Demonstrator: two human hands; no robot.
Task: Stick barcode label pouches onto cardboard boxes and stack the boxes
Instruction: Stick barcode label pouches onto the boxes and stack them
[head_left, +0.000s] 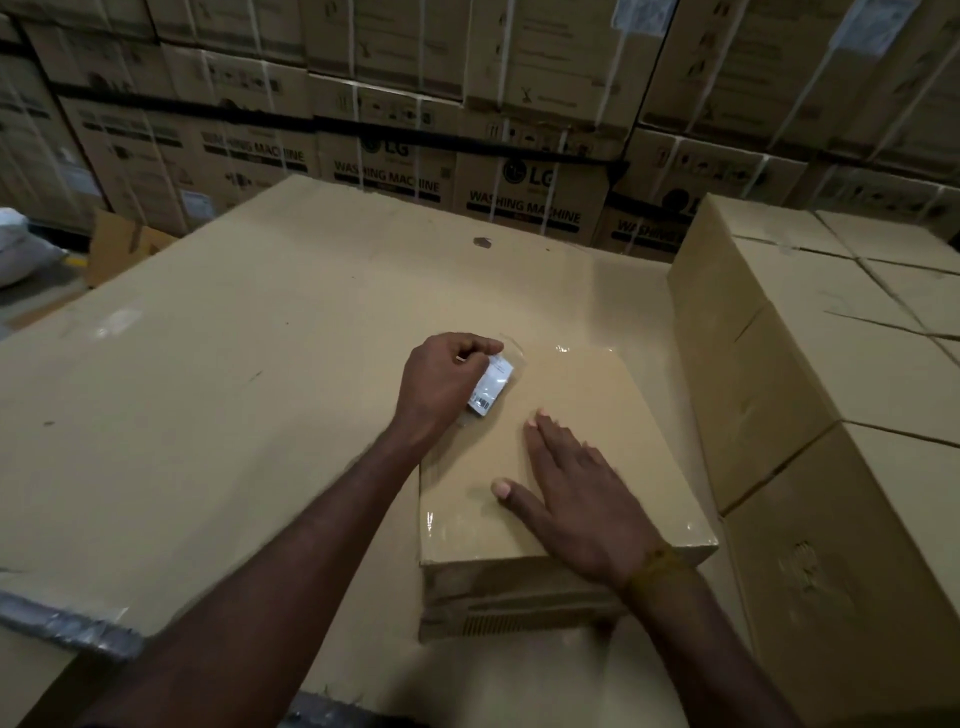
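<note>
I am pinching the pouch (491, 384) in my left hand (441, 384) at the box's (587, 415) far-left top corner; my right hand (576, 499) is lying flat, fingers released, steadying the box; best to lay the pouch squarely, then smooth outward.

We see two bare hands, the left hand (441, 384) and the right hand (576, 499). We count one small brown cardboard box (597, 415) near us, and one clear label pouch (491, 387) on its far left corner.

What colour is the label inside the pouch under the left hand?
White with dark barcode print, inside a clear label pouch; seen in the head view.
</note>
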